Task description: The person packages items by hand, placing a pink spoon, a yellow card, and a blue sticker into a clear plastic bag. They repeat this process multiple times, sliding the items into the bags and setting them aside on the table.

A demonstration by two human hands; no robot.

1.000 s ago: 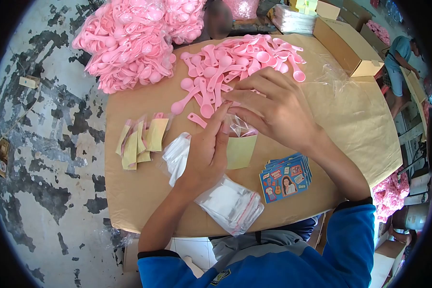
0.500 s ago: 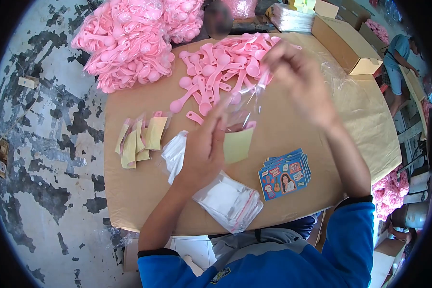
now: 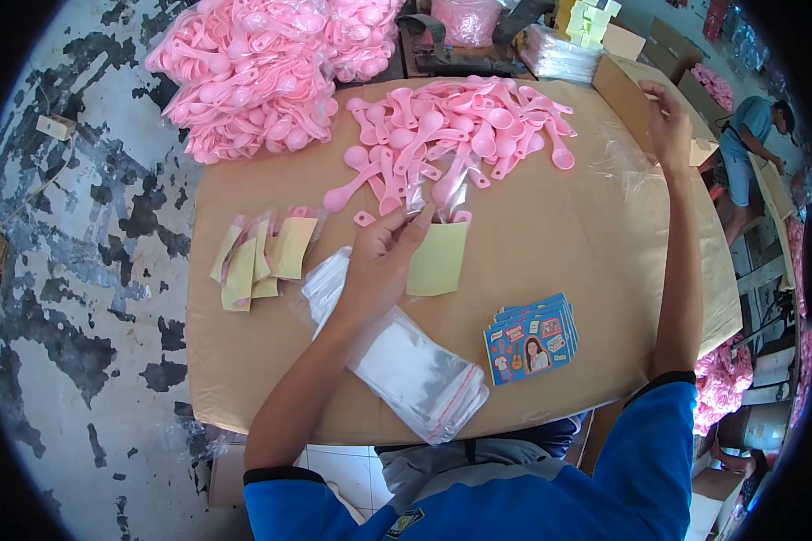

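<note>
My left hand point(image 3: 390, 257) pinches a clear plastic bag point(image 3: 438, 185) with a pale yellow card point(image 3: 438, 261) in its lower part; a bit of pink shows above the card. Raised at the right, by the cardboard box, my right hand point(image 3: 669, 131) has its fingers curled together; whatever they hold is too small to make out. Beyond the bag lies a heap of loose pink measuring spoons point(image 3: 465, 122). Under my left forearm is a stack of clear bags point(image 3: 419, 374). Blue printed cards point(image 3: 530, 341) are piled to the right of it.
Several filled bags with yellow cards point(image 3: 266, 252) lie at the table's left. Big sacks of pink spoons point(image 3: 244, 72) stand at the back left. An open cardboard box point(image 3: 654, 108) sits at the back right corner. Another person point(image 3: 749, 149) works at the far right.
My right hand has swung from the bag's top out to the upper right. The bag, still in my left hand, now hangs straighter with its card turned more squarely toward me.
</note>
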